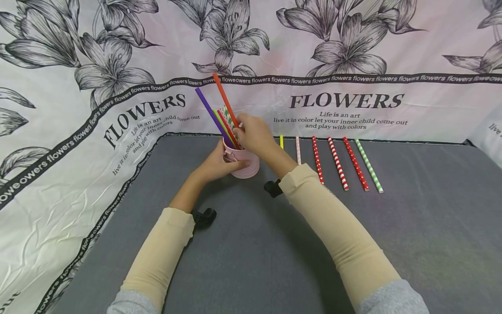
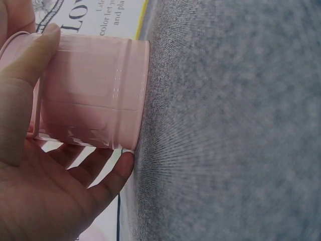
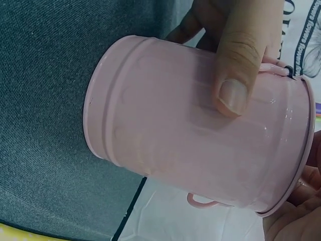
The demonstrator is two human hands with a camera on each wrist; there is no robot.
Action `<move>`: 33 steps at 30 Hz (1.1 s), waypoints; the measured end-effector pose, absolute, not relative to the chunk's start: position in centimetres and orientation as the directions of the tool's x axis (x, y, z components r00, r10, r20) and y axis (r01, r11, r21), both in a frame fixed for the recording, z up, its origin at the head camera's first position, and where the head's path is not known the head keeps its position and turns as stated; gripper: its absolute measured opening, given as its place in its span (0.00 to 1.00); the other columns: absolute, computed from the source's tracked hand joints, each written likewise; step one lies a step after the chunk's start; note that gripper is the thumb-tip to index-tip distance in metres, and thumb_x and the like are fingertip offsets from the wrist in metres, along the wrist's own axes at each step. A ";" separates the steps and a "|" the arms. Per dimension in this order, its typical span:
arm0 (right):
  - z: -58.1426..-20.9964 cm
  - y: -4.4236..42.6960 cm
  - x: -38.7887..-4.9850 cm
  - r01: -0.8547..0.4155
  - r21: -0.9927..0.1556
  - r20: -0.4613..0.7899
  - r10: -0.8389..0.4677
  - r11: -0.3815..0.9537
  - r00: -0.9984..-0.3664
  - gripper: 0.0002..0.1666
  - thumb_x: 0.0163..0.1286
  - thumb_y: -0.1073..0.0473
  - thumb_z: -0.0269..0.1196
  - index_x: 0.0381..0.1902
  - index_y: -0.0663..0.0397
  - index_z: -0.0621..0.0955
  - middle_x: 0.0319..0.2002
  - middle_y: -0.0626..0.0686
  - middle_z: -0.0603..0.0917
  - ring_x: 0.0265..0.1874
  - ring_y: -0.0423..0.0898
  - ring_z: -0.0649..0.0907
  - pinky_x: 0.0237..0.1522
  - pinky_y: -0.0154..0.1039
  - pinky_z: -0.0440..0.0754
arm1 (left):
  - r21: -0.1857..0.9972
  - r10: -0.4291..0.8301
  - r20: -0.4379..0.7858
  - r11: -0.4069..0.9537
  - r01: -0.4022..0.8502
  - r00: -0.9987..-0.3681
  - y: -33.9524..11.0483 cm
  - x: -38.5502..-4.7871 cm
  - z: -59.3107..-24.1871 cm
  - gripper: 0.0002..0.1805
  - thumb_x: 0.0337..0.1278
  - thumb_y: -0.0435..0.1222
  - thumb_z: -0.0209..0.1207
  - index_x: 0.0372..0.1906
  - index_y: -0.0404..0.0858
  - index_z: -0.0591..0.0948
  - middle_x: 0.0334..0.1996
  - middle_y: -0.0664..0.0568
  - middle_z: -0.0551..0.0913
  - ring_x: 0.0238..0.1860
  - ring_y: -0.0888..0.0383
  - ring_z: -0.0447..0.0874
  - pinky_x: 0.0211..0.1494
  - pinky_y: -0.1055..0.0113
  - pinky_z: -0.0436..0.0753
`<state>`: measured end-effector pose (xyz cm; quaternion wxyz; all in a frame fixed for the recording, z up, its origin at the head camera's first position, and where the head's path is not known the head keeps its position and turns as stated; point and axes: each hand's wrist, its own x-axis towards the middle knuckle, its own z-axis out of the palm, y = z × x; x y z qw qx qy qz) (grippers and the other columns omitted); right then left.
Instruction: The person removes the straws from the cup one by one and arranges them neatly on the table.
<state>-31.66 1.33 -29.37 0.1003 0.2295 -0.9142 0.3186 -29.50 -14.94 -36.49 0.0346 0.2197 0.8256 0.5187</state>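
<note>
A small pink metal bucket (image 1: 248,169) stands on the grey table. My left hand (image 1: 216,165) grips it, the thumb across its front and the fingers round the far side, as the right wrist view also shows. Out of its mouth lean a purple straw (image 1: 208,104), an orange straw (image 1: 222,92) and several patterned ones, tilted to the left. Above the rim, my right hand (image 1: 256,136) pinches the lower part of the orange straw. Those fingertips are partly hidden in the right wrist view, where the bucket (image 3: 165,115) fills the middle.
Right of the bucket several straws lie in a spaced row: a yellow straw (image 1: 281,141), a pink straw (image 1: 298,150), red-and-white ones and a green-striped straw (image 1: 369,166). Behind the table hangs a white flower-printed cloth (image 1: 251,107).
</note>
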 end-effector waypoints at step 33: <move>-27.5 2.3 -30.4 -0.554 -0.642 0.412 -0.370 0.530 -0.833 0.16 0.75 0.62 0.60 0.57 0.62 0.77 0.39 0.56 0.84 0.36 0.49 0.80 0.39 0.44 0.82 | 0.871 0.389 0.157 0.379 0.313 -0.908 -15.0 -29.7 -36.6 0.54 0.56 0.45 0.71 0.77 0.51 0.46 0.70 0.49 0.63 0.70 0.52 0.63 0.73 0.46 0.60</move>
